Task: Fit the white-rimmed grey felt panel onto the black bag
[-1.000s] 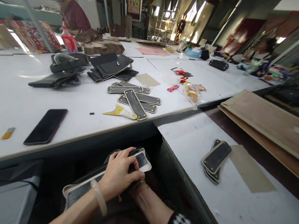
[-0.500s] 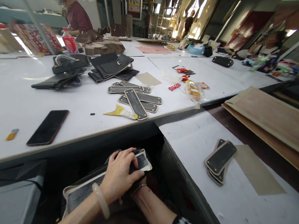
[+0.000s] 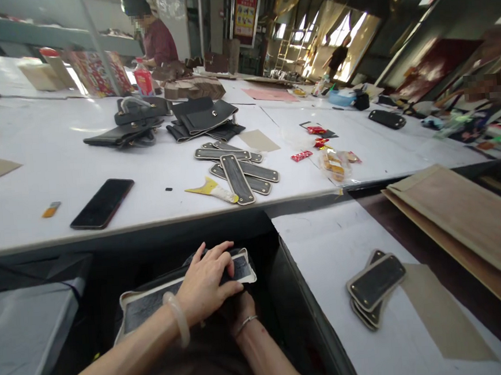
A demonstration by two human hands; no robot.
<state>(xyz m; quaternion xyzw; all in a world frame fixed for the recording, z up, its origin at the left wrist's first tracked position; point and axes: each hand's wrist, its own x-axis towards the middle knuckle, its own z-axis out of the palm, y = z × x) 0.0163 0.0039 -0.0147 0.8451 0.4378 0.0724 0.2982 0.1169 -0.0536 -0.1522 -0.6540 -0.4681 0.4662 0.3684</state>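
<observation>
A dark panel with a pale edge (image 3: 145, 308) lies across my lap, below the table's front edge. My left hand (image 3: 209, 277) rests on top of it near its right end, fingers spread and slightly bent, with a pale bangle at the wrist. Under the panel's right end is my right hand (image 3: 241, 306), its fingers hidden by the panel and my left hand; a thin bracelet circles that wrist. What it holds cannot be made out.
On the white table (image 3: 36, 169) lie a phone (image 3: 103, 203), a yellow-and-white piece (image 3: 211, 189), dark strips (image 3: 237, 178), black bag pieces (image 3: 204, 117) and snacks (image 3: 333, 165). Two dark pads (image 3: 377, 281) lie on the right-hand surface. A person (image 3: 158, 41) sits across the table.
The view has shifted left, so the table's things appear further right. My right hand has moved slightly out from under the left, showing more of its back; my left hand stays on the panel.
</observation>
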